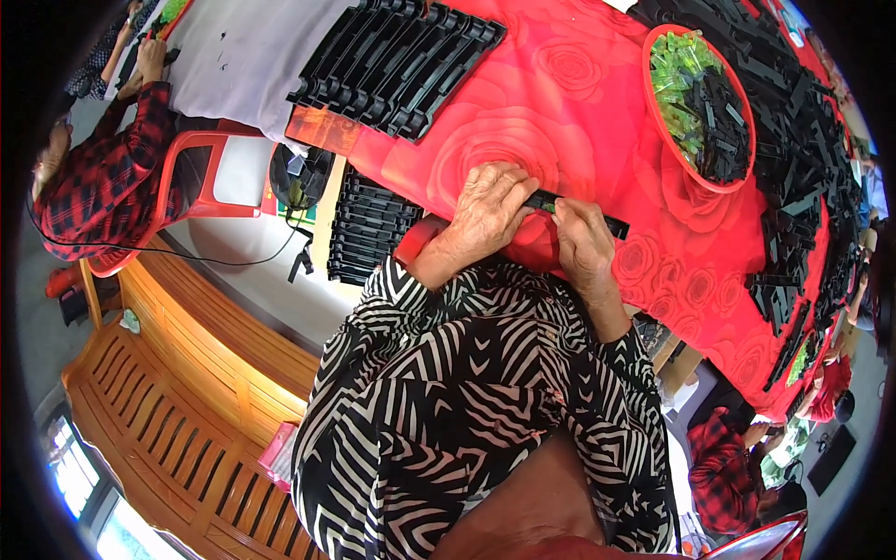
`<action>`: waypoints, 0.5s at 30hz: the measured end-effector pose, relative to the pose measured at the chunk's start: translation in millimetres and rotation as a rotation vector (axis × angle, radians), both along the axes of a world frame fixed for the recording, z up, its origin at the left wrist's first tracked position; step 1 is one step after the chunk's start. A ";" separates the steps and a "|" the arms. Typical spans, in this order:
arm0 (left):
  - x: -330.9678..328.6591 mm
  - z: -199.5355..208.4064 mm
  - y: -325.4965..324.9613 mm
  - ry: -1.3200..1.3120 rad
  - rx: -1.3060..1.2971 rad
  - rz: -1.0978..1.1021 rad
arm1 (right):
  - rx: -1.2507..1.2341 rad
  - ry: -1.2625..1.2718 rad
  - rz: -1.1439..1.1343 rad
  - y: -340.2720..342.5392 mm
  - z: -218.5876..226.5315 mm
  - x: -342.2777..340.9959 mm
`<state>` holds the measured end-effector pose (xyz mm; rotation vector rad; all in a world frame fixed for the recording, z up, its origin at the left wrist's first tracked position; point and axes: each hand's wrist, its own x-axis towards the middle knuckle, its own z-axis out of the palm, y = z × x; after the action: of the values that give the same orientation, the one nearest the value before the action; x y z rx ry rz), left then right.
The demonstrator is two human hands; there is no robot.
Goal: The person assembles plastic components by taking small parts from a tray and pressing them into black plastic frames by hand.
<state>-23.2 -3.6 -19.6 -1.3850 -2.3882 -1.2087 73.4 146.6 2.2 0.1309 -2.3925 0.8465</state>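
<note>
My left hand [495, 207] is closed on one end of a narrow black plastic strip [541, 200], low over the near edge of the table. My right hand [584, 245] pinches the same strip farther along, and its other end sticks out to the right of my fingers. A small spot of green shows at the right fingertips; what it is, I cannot make out. Beyond my left hand lies a row of long black plastic parts [397, 70], side by side. An orange-rimmed basket [721, 188] ahead to the right holds green translucent pieces [679, 79] and small black parts [717, 126].
A red rose-patterned cloth [569, 70] covers the table. Loose black parts [793, 121] are heaped along its right side. More black parts [373, 224] are stacked below the table edge at left. A red plastic chair [213, 177] and wooden bench [187, 401] stand left; people in plaid sit nearby.
</note>
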 end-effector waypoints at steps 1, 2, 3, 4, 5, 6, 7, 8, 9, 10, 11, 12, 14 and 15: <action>0.4 -1.2 -0.8 -0.002 -0.001 0.003 | 0.025 0.029 0.002 -0.9 -1.7 -0.4; 0.4 -1.4 -0.9 0.003 0.006 0.005 | 0.052 0.058 0.004 -1.2 -2.0 -0.9; 0.6 -1.7 -1.0 0.009 0.012 0.007 | 0.053 0.055 0.006 -1.5 -1.2 -1.4; 0.9 -1.9 -0.8 0.007 0.013 0.009 | 0.074 0.051 -0.001 -1.9 0.0 -1.9; 1.0 -1.3 -0.3 0.003 0.011 0.011 | 0.095 0.047 -0.008 -2.1 1.2 -2.4; 0.9 -0.7 -0.2 -0.001 0.009 0.013 | 0.096 0.046 -0.005 -2.6 1.3 -2.5; 0.6 0.0 -0.5 -0.002 0.010 0.015 | 0.115 0.048 -0.009 -3.4 0.7 -2.2; 0.6 -0.7 -0.2 -0.002 0.018 0.012 | 0.135 0.048 -0.016 -3.6 -0.4 -1.7; 0.8 -1.6 0.1 -0.002 0.025 0.009 | 0.137 0.047 -0.016 -3.3 0.3 -2.1; 0.5 -2.5 0.8 -0.003 0.027 0.008 | 0.149 0.020 -0.008 -2.8 2.3 -2.9; -0.1 -3.3 1.3 -0.006 0.034 0.006 | 0.161 -0.005 -0.002 -2.9 3.7 -3.1; -0.6 -3.9 1.9 -0.009 0.041 0.003 | 0.163 -0.005 -0.007 -3.1 2.0 -2.2; -0.4 -3.5 1.7 -0.009 0.044 0.003 | 0.160 0.005 -0.012 -4.4 -1.0 -1.0; -0.3 -2.5 0.9 -0.010 0.045 0.008 | 0.161 0.009 -0.014 -4.8 0.9 -1.9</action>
<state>-23.5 -2.7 -22.1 -1.3586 -2.3558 -1.2627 71.5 141.8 3.0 0.1807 -2.4487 0.6448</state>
